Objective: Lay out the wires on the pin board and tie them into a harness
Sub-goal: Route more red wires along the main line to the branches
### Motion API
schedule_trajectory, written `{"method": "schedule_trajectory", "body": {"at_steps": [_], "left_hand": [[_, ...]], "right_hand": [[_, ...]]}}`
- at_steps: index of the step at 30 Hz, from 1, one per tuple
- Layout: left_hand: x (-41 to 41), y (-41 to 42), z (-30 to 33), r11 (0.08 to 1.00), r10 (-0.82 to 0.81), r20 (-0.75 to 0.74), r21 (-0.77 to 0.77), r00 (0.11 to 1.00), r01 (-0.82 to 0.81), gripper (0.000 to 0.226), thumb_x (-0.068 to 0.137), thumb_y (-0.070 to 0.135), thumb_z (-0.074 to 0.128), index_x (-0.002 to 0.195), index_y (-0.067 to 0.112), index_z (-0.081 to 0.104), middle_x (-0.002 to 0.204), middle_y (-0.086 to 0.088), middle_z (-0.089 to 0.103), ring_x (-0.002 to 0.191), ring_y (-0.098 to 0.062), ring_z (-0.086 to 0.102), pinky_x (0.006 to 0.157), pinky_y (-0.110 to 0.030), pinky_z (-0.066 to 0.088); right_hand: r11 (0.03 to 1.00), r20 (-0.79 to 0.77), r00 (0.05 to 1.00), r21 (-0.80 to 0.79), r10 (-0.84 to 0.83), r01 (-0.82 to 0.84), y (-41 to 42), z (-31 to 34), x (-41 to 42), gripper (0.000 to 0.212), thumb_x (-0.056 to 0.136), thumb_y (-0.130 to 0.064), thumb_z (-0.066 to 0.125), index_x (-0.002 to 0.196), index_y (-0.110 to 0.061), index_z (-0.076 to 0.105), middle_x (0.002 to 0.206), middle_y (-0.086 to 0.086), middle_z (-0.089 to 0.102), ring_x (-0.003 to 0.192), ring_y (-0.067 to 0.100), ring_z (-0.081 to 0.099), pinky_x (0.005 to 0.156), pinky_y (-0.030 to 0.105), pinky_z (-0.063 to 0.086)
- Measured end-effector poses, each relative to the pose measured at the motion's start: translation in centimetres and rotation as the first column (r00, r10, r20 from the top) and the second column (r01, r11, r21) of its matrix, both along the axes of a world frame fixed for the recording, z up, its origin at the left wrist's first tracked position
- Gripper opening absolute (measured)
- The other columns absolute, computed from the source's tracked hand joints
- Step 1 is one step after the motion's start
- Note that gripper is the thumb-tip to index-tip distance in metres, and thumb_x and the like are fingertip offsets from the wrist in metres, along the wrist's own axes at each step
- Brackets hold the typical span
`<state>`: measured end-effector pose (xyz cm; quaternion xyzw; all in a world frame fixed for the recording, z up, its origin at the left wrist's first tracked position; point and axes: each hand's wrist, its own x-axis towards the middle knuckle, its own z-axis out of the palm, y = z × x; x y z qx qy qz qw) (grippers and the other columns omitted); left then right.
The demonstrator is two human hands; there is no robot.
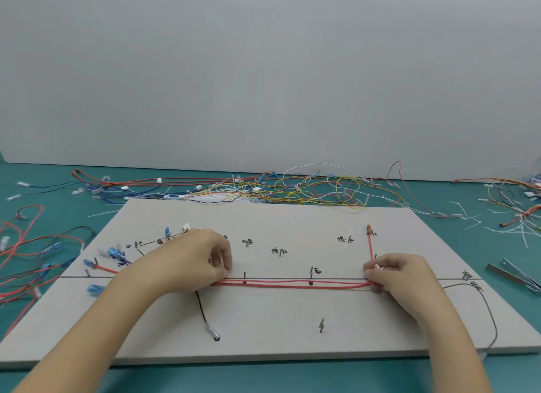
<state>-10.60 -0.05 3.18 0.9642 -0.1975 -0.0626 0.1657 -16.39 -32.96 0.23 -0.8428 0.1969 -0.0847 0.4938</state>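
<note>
currently the red wires (292,284) are held taut along the pin board (278,313), pinched by the curled left hand (202,261) and right hand (395,272).

This looks like a wire-harness assembly station in an electronics workshop. A teal worktop (44,193) carries a grey pin board (263,319) with hand-inked labels and upright pins. At twelve o'clock, against a plain grey partition wall (263,70), lies a tangle of loose wires (292,187) with crimped terminals. White cable-tie offcuts (468,219) litter the two o'clock side, and more red wires (26,246) sprawl at nine o'clock.
</note>
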Motion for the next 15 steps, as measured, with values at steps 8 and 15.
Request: {"method": "schedule_trajectory", "body": {"at_steps": [8, 15], "left_hand": [[-1.3, -4.9, -0.2, 0.952, -0.173, 0.131, -0.233, 0.976, 0.2, 0.019, 0.089, 0.048, 0.059, 0.102, 0.036, 0.065, 0.103, 0.016, 0.055, 0.103, -0.006, 0.045, 0.096, -0.031, 0.039], [-1.7, -12.2, -1.7, 0.931, -0.343, 0.355, 0.004, 0.87, 0.365, 0.035, 0.099, 0.046, 0.044, 0.13, 0.035, 0.056, 0.125, 0.013, 0.055, 0.117, -0.013, 0.037, 0.098, -0.033, 0.025]], "right_hand": [[0.993, 0.009, 0.999, 0.116, -0.039, 0.038, -0.3, 0.8, 0.4, 0.017, 0.091, -0.01, 0.062, 0.079, -0.001, 0.069, 0.048, 0.007, 0.058, 0.032, 0.013, 0.039, 0.032, 0.013, 0.027], [0.983, 0.076, 0.992, 0.161, -0.105, 0.092, -0.2, 0.4, 0.5, 0.02, 0.096, -0.014, 0.054, 0.086, -0.001, 0.066, 0.051, 0.011, 0.065, 0.029, 0.012, 0.04, 0.031, 0.012, 0.027]]}}
